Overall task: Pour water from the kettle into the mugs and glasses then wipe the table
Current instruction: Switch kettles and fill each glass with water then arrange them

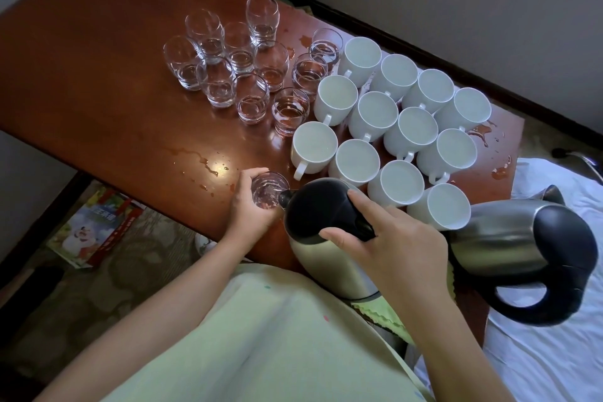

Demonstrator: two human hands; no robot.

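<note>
My right hand (388,235) grips the handle of a steel kettle (321,245) with a black lid, tilted so its spout sits over a small glass (268,193). My left hand (249,206) holds that glass near the front edge of the brown table (98,75). Water is in the glass. Several white mugs (391,140) stand in rows on the right half of the table. Several clear glasses (241,65) stand at the middle; the nearer ones hold water.
A second steel kettle (528,251) with a black handle lies on its side at the right, over the white bedding (554,352). A yellow-green cloth (381,312) lies under the tilted kettle. Water puddles (202,160) dot the table. A colourful box (93,228) sits on the floor.
</note>
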